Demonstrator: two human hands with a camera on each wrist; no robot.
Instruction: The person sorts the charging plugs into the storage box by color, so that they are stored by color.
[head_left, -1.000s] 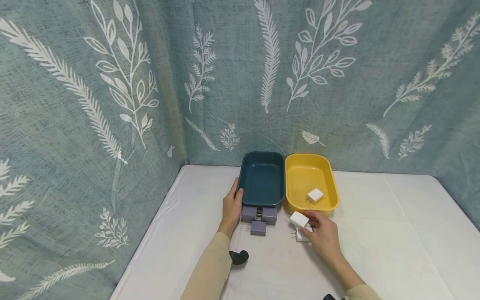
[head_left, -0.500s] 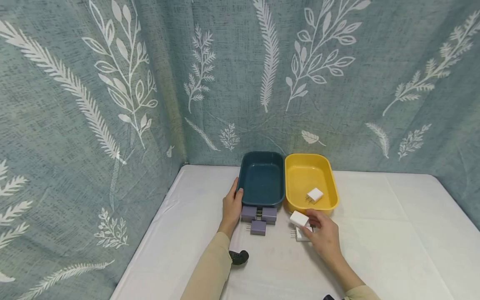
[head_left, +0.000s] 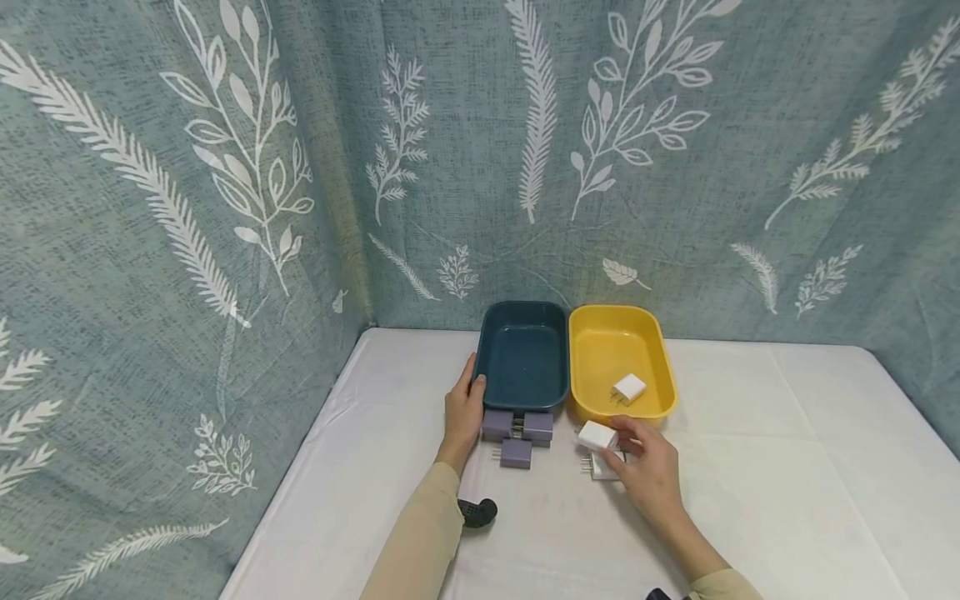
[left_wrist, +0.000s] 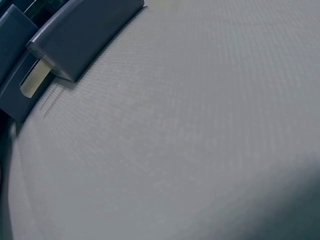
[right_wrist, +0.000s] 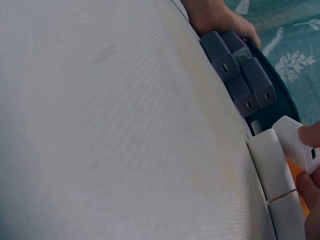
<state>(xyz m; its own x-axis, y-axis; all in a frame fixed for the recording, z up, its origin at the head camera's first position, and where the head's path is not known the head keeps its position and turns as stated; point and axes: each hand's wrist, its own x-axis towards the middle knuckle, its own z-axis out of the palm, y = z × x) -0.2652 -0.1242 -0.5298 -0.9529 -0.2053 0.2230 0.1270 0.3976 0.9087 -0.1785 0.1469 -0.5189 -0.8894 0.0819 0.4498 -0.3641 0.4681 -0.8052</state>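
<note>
My left hand [head_left: 462, 411] holds the left side of a dark blue tray [head_left: 522, 404], its thumb at the rim. My right hand [head_left: 651, 467] pinches a white charger plug [head_left: 597, 437] between thumb and fingers, in front of a yellow tray [head_left: 670, 387]. Below the held plug, more white charger plugs [right_wrist: 270, 162] rest on the table, partly covered by it in the head view. Another white charger plug [head_left: 628, 388] lies inside the yellow tray. Several purple-grey charger plugs [head_left: 516, 453] are grouped against the front of the blue tray, near my left hand.
Side by side, both trays stand at the back of a white-covered table [head_left: 780, 467], close to a leaf-patterned curtain [head_left: 480, 167]. A black rounded device [head_left: 478, 513] shows beside my left forearm.
The white charger plug in my right hand has tilted slightly, and its prongs now show at the left. My left hand stays at the blue tray.
</note>
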